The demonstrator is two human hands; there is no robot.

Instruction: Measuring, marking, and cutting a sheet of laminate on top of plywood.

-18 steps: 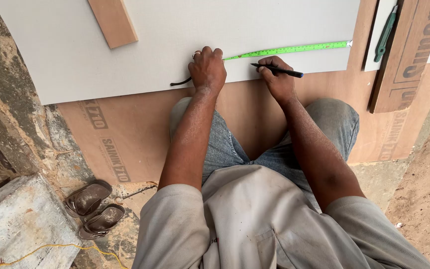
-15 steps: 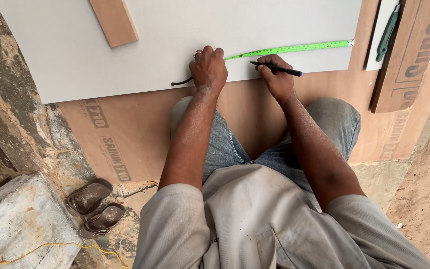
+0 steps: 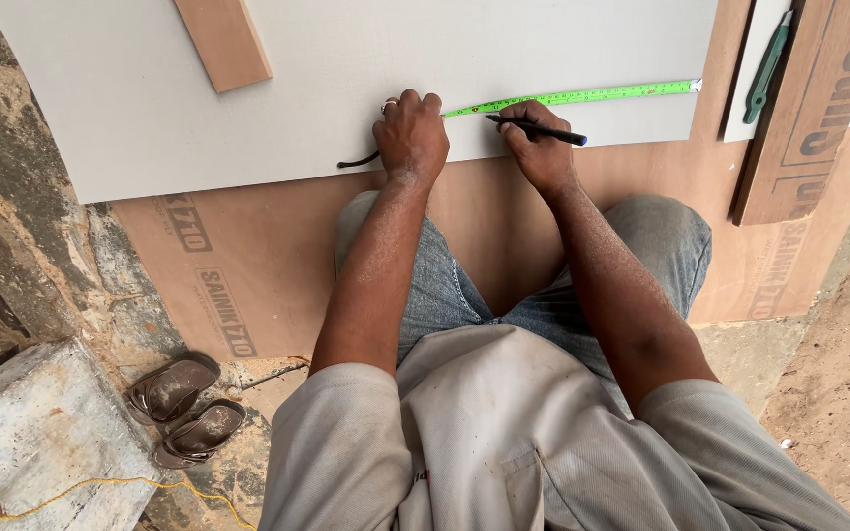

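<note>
Sandals (image 3: 184,408) on the ground, well short of the white board (image 3: 248,118), left. Brown sheet (image 3: 248,275) lies under the board. At the board's near edge, left hand (image 3: 410,138) is closed over the tape case, pressing it down. Right hand (image 3: 538,147) pinches a pencil (image 3: 538,130), tip at the green tape (image 3: 582,95), which runs right to the board's end. Wood strip (image 3: 223,39) lies on the board's far part.

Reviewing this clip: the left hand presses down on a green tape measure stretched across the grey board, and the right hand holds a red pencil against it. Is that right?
Not quite: the pencil is black, not red. The head view shows the right hand holding it against the green tape measure, which the left hand presses down on the grey board.
</note>
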